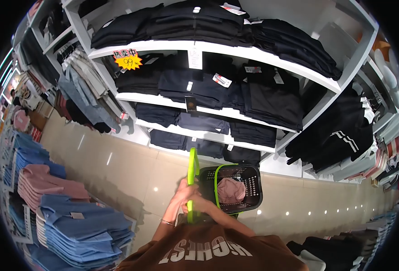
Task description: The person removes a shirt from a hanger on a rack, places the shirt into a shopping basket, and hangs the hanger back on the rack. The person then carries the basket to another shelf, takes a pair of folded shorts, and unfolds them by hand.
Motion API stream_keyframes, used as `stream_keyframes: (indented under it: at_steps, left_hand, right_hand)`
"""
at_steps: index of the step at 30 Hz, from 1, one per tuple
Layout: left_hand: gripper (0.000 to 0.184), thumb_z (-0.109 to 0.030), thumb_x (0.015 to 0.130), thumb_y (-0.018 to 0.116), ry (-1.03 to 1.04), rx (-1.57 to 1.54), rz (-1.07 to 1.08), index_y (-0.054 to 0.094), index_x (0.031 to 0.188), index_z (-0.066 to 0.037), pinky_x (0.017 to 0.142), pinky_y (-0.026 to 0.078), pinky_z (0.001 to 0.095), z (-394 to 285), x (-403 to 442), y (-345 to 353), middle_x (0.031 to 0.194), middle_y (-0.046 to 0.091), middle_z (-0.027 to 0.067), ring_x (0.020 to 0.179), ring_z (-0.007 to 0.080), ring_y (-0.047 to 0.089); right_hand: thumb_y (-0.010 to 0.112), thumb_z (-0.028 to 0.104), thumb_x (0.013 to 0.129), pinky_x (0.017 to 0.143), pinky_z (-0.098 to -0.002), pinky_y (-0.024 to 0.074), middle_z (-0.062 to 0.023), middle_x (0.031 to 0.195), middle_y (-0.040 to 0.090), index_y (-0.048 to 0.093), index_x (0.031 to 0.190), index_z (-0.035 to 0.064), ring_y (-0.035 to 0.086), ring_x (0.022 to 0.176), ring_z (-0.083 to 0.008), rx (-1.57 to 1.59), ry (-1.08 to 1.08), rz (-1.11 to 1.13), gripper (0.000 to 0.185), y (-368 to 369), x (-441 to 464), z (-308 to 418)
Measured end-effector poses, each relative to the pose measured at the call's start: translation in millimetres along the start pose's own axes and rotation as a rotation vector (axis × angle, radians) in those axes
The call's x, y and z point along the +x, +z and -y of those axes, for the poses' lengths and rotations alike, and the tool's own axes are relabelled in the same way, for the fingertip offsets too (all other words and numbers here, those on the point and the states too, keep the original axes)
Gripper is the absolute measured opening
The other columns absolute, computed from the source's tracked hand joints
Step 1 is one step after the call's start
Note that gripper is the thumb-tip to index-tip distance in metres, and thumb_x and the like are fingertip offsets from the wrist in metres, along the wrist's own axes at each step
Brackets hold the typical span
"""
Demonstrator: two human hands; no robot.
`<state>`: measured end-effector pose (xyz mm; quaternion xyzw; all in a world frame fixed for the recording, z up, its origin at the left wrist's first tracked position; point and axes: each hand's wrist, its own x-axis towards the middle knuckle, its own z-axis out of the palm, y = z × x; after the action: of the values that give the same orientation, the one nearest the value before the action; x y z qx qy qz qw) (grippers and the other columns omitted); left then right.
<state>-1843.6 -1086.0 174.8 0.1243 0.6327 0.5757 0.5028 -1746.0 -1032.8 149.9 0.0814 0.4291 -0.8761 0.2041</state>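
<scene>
Starting at the far left, a layered row of pink garments (43, 183) sits above blue garments (75, 219) with a pale tag showing on top. A little further along, grey and pale clothes (79, 86) hang from a rail, and there's a yellow starburst sign (128, 62) reading 99, right at the corner of the white shelving (163, 97). Shelf after shelf here, all loaded with dark folded clothes (199, 29), white tags poking out among them!

Now to the middle, and here are the hands. The left hand (180, 195), a thin bracelet at its wrist, is closed around the upright bright green handle (192, 170). Right up against it comes the right hand (200, 204) — laid across the lower part of that same handle, overlapping the left, its fingertips too hidden to tell whether it grips. Below both, the brown shirt (262, 253) carries big white lettering, upside down from this view.

Just right of the handle, the black basket (252, 185) with perforated walls and its own green carrying bar (216, 187) — and inside it, a crumpled pink cloth (231, 190), well within the rim. Shiny beige floor (299, 194) stretches away beyond. Over on the right hangs a black garment with white stripes (337, 131), and in the lower right corner, more dark clothes (335, 253).
</scene>
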Motion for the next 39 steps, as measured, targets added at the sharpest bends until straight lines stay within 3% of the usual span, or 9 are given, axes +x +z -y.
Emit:
stream_keyframes:
  at_steps: [2, 6, 18, 21, 24, 25, 28, 29, 39]
  left_hand:
    - [0.030, 0.005, 0.074, 0.050, -0.019, 0.015, 0.032, 0.043, 0.103, 0.003, 0.048, 0.050, 0.0335, -7.7, -2.6, -23.1, 0.059, 0.046, 0.0066, 0.053, 0.0219, 0.058]
    - [0.029, 0.003, 0.075, 0.048, 0.027, 0.049, 0.077, 0.043, 0.104, 0.002, 0.049, 0.050, 0.0317, -15.0, -0.5, -47.7, 0.060, 0.047, 0.0074, 0.053, 0.0212, 0.058]
    - [0.024, 0.002, 0.075, 0.048, 0.032, 0.179, 0.021, 0.046, 0.098, 0.002, 0.048, 0.048, 0.0308, -32.7, 9.2, -80.4, 0.060, 0.049, 0.0070, 0.051, 0.0181, 0.055]
    - [0.022, 0.002, 0.073, 0.049, 0.030, 0.112, -0.019, 0.049, 0.095, 0.001, 0.046, 0.046, 0.0294, -32.0, 11.0, -94.0, 0.060, 0.048, 0.0061, 0.049, 0.0162, 0.052]
    - [0.023, 0.003, 0.071, 0.051, 0.047, 0.150, -0.115, 0.050, 0.094, 0.001, 0.045, 0.045, 0.0277, -35.9, 13.4, -105.5, 0.061, 0.049, 0.0051, 0.047, 0.0146, 0.050]
    - [0.022, 0.002, 0.071, 0.051, 0.065, 0.169, -0.137, 0.051, 0.093, 0.001, 0.044, 0.043, 0.0275, -35.0, 14.3, -111.2, 0.061, 0.049, 0.0049, 0.047, 0.0141, 0.049]
    - [0.018, 0.001, 0.072, 0.050, 0.126, 0.220, -0.200, 0.053, 0.090, 0.002, 0.040, 0.040, 0.0268, -35.2, 20.0, -128.6, 0.061, 0.050, 0.0042, 0.046, 0.0125, 0.047]
    - [0.016, 0.000, 0.072, 0.051, 0.128, 0.233, -0.240, 0.055, 0.088, 0.002, 0.040, 0.039, 0.0259, -37.3, 19.6, -132.2, 0.061, 0.050, 0.0034, 0.046, 0.0110, 0.046]
    - [0.014, 0.000, 0.074, 0.053, 0.143, 0.319, -0.322, 0.054, 0.088, 0.001, 0.038, 0.038, 0.0248, -52.0, 16.8, -165.3, 0.059, 0.048, 0.0016, 0.044, 0.0094, 0.044]
  right_hand:
    - [0.049, 0.019, 0.077, 0.071, -0.0365, 0.0459, -0.0105, 0.060, 0.052, 0.052, 0.063, 0.0040, 0.054, 0.062, -0.0240, 0.338, 0.122, 0.092, 0.020, -12.9, 40.0, -28.2]
    - [0.047, 0.017, 0.076, 0.065, -0.0377, 0.0481, -0.0111, 0.060, 0.052, 0.053, 0.062, 0.0032, 0.055, 0.060, -0.0228, 0.281, 0.093, -0.079, 0.020, 1.8, 62.2, -22.9]
    - [0.051, 0.012, 0.076, 0.066, -0.0363, 0.0503, -0.0092, 0.066, 0.055, 0.055, 0.076, 0.0029, 0.059, 0.064, -0.0223, 0.221, 0.038, -0.175, 0.010, 19.0, 91.4, 2.0]
    - [0.054, 0.011, 0.075, 0.067, -0.0344, 0.0506, -0.0079, 0.073, 0.057, 0.055, 0.080, 0.0047, 0.061, 0.070, -0.0207, 0.222, -0.003, -0.096, 0.007, 18.5, 105.0, 2.0]
    - [0.055, 0.004, 0.079, 0.078, -0.0362, 0.0498, -0.0112, 0.087, 0.055, 0.057, 0.083, -0.0007, 0.059, 0.083, -0.0238, 0.324, 0.005, 0.035, 0.007, 19.6, 112.1, 3.0]
    - [0.056, 0.005, 0.081, 0.083, -0.0371, 0.0499, -0.0110, 0.094, 0.053, 0.056, 0.087, -0.0001, 0.058, 0.092, -0.0238, 0.072, -0.088, 0.015, 0.008, 33.8, 91.8, 22.2]
    - [0.058, 0.009, 0.081, 0.082, -0.0374, 0.0502, -0.0103, 0.093, 0.056, 0.053, 0.095, 0.0020, 0.060, 0.090, -0.0231, -0.146, -0.129, 0.067, 0.016, 27.0, 94.0, 24.7]
    - [0.059, 0.013, 0.081, 0.078, -0.0349, 0.0509, -0.0093, 0.094, 0.059, 0.051, 0.101, 0.0033, 0.061, 0.088, -0.0216, 0.064, 0.055, 0.078, 0.024, 21.7, 99.1, 24.6]
    - [0.061, 0.015, 0.079, 0.073, -0.0274, 0.0501, -0.0080, 0.099, 0.059, 0.052, 0.100, 0.0030, 0.061, 0.087, -0.0163, -0.086, 0.146, 0.077, 0.026, 9.4, 92.4, 25.9]
